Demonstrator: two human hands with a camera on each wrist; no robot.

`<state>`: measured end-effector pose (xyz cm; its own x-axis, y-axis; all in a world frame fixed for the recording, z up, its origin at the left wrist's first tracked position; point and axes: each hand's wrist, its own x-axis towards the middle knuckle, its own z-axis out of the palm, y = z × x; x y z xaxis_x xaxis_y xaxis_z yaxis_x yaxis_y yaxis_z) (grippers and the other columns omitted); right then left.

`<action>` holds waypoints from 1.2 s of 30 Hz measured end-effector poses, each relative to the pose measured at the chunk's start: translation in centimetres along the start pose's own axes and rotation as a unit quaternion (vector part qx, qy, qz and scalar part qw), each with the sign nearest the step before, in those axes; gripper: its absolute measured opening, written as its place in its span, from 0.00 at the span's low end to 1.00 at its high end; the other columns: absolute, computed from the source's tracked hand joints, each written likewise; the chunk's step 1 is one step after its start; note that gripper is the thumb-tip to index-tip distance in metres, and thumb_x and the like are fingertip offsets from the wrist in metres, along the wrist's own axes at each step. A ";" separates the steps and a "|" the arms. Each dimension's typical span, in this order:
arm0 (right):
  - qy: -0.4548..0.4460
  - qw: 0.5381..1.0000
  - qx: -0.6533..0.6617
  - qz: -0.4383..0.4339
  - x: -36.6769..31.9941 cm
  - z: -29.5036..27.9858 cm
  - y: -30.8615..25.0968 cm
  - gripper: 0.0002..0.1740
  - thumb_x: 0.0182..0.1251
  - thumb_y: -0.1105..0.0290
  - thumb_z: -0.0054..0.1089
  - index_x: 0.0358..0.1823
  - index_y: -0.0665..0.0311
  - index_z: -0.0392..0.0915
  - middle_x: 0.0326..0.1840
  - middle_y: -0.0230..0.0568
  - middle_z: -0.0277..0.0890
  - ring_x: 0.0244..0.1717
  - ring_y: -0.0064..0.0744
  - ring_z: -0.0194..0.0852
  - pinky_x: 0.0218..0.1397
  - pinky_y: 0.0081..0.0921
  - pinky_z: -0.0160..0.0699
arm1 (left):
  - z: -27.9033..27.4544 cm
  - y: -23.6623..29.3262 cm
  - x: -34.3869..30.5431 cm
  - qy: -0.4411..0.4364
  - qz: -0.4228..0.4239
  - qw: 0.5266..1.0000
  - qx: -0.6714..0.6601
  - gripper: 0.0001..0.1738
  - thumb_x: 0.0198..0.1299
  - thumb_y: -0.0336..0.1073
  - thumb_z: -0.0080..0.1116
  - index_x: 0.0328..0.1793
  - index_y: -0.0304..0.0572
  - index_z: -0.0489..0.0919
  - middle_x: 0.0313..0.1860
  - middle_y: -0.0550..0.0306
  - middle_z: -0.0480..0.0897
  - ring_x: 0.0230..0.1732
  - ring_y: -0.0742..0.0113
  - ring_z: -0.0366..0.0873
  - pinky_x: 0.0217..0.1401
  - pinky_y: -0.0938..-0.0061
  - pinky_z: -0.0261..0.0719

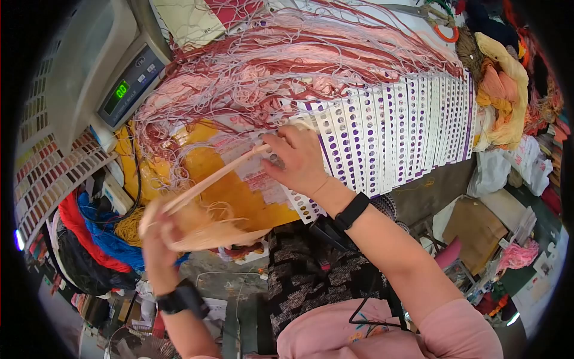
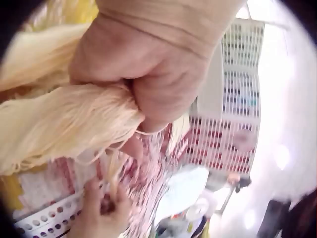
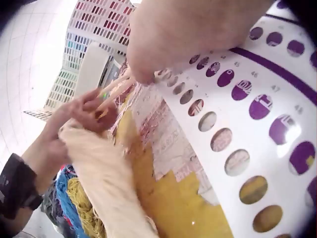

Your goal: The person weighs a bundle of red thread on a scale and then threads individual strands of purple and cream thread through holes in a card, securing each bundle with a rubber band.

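My left hand (image 1: 158, 239) grips a skein of pale peach thread (image 2: 69, 126), whose loose end hangs to the right in the head view. Fingers curl tightly round the bundle in the left wrist view. A thin bunch of peach strands (image 1: 218, 176) stretches straight from that hand up to my right hand (image 1: 297, 160), which pinches its end between thumb and fingers. Below the right hand lie white cards with rows of punched holes (image 1: 365, 128). Tangled pink, mauve and dark red threads (image 1: 263, 78) spread just beyond both hands.
A digital scale (image 1: 134, 84) reading 0.0 stands at the left. Color sample charts (image 1: 63, 161) sit beside it. Red, blue and yellow yarn hanks (image 1: 107, 230) hang at the table's left edge. Peach and orange hanks (image 1: 502, 90) lie at the right, above plastic bags (image 1: 526, 161).
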<state>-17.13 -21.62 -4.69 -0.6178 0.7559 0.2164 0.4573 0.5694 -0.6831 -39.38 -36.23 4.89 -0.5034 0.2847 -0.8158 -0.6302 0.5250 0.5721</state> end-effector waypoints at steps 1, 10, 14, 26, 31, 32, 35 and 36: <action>0.010 1.000 -0.002 -0.003 0.1 0.1 -0.1 0.23 0.33 0.66 0.64 0.37 0.59 0.72 0.32 0.37 0.63 0.32 0.35 0.63 0.33 0.30 0.59 | -5.6 0.8 0.7 -0.065 0.045 0.995 -0.053 0.14 0.52 0.29 0.42 0.47 0.39 0.67 0.24 0.64 0.68 0.15 0.82 0.62 0.15 0.89 0.63; -0.103 0.993 0.015 0.057 0.9 -2.1 -2.3 0.23 0.39 0.66 0.61 0.41 0.62 0.70 0.36 0.45 0.63 0.40 0.43 0.63 0.41 0.34 0.63 | -9.0 6.8 -9.5 0.147 0.163 0.961 -0.170 0.13 0.59 0.36 0.42 0.42 0.36 0.71 0.26 0.63 0.74 0.20 0.81 0.70 0.22 0.85 0.72; -0.159 0.981 0.088 0.065 1.2 -5.5 -6.1 0.18 0.43 0.71 0.60 0.39 0.64 0.69 0.41 0.47 0.61 0.45 0.46 0.60 0.47 0.32 0.62 | -5.0 2.0 -15.6 -0.137 0.085 0.971 -0.177 0.13 0.55 0.42 0.50 0.39 0.39 0.70 0.25 0.60 0.71 0.23 0.71 0.70 0.22 0.77 0.71; -0.347 0.730 0.508 0.297 0.7 -13.0 -29.8 0.05 0.54 0.73 0.53 0.30 0.68 0.75 0.18 0.30 0.70 0.17 0.14 0.63 0.18 0.11 0.61 | -4.4 1.2 -21.8 -0.384 0.141 0.846 -0.342 0.31 0.60 0.49 0.36 0.61 0.30 0.56 0.61 0.47 0.59 0.59 0.61 0.61 0.59 0.71 0.60; -0.304 0.760 0.504 0.277 -0.3 -14.4 -31.7 0.04 0.53 0.76 0.52 0.28 0.69 0.75 0.14 0.31 0.68 0.15 0.14 0.62 0.16 0.11 0.59 | -5.4 0.5 -23.2 -0.303 0.283 0.901 -0.130 0.22 0.59 0.38 0.44 0.55 0.28 0.64 0.50 0.47 0.71 0.53 0.61 0.67 0.54 0.71 0.66; -0.290 0.755 0.519 0.275 -0.6 -14.6 -32.1 0.04 0.53 0.78 0.51 0.28 0.70 0.75 0.18 0.33 0.70 0.15 0.14 0.61 0.16 0.11 0.58 | -5.2 1.0 -24.1 -0.300 0.210 0.903 -0.224 0.17 0.56 0.31 0.47 0.51 0.30 0.69 0.46 0.47 0.73 0.49 0.62 0.70 0.51 0.71 0.68; -0.268 0.721 0.563 0.301 0.0 -15.4 -33.6 0.04 0.49 0.80 0.52 0.25 0.72 0.76 0.24 0.40 0.73 0.15 0.16 0.61 0.16 0.12 0.58 | -6.1 1.7 -25.0 -0.365 0.139 0.852 -0.348 0.19 0.55 0.31 0.48 0.52 0.28 0.66 0.47 0.48 0.72 0.47 0.63 0.71 0.49 0.72 0.70; -0.279 0.718 0.564 0.297 0.0 -15.5 -33.7 0.04 0.50 0.79 0.52 0.25 0.72 0.76 0.25 0.39 0.73 0.15 0.15 0.61 0.16 0.11 0.58 | -6.1 1.5 -25.0 -0.366 0.138 0.845 -0.365 0.19 0.55 0.32 0.47 0.52 0.28 0.66 0.47 0.48 0.72 0.47 0.62 0.71 0.49 0.71 0.70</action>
<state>-22.63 -35.81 29.19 -0.8318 0.3305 -0.4459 0.1322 -0.6623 -0.7375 -31.36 -47.49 26.61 -0.3594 0.8752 -0.3239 -0.8795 -0.2017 0.4310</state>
